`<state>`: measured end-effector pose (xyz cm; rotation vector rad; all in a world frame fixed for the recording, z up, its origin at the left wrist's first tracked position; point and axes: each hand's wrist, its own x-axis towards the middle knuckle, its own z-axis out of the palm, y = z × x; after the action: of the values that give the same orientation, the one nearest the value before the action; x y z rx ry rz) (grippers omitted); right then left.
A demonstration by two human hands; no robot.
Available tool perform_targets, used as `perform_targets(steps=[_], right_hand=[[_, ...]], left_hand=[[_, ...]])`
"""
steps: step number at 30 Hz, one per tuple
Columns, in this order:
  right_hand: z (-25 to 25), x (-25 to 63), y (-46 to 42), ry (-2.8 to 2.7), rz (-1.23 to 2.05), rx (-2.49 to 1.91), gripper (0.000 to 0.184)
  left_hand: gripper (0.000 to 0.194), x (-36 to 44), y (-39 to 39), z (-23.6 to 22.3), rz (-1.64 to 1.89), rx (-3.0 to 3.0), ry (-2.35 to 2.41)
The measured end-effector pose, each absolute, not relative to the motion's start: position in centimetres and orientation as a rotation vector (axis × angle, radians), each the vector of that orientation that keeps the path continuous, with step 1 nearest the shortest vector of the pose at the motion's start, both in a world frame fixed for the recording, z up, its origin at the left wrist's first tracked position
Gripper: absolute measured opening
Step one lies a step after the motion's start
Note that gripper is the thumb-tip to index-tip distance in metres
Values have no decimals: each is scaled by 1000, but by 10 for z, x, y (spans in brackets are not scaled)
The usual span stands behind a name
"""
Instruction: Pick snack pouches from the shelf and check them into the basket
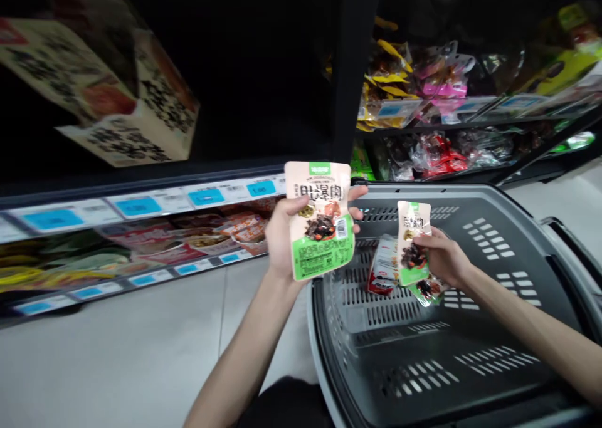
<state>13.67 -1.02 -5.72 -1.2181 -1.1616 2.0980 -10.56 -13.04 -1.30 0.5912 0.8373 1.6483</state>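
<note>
In the head view my left hand (281, 237) grips a pink and green snack pouch (324, 227), its printed front turned towards me, between the shelf and a grey shopping basket (399, 378). Over the basket, my right hand (444, 259) pinches a similar, smaller-looking snack pouch (412, 243) by its right side. Below that pouch, inside the basket, lie a red and white packet (383, 265) and another green-edged pouch (429, 290), partly covered by the one in my right hand.
On the dark shelf at the left stands an open cardboard display box (126, 130). Price labels (136, 207) run along the shelf edge, with packaged food (202, 234) beneath. More bagged snacks (437, 83) fill shelves behind the basket. Pale floor tiles (141, 353) show at the lower left.
</note>
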Motion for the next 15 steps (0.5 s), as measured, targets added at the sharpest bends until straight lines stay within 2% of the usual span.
perform_targets(steps=[3,5,11,15], right_hand=[[-55,138,-9,-1002,2097,-1384,24],[-54,140,-7,-932,2144,-1337,21],[-49,144,-6,-906,2438,-970,40],[-45,142,-9,-874,2505,-810,36]], left_hand=[[52,-105,-132,-10,1685,444,790],[52,-105,-133,-9,1712,387,749],[62,-103,-130,-6,1782,364,694],[63,-101,-130,-2,1807,292,725]])
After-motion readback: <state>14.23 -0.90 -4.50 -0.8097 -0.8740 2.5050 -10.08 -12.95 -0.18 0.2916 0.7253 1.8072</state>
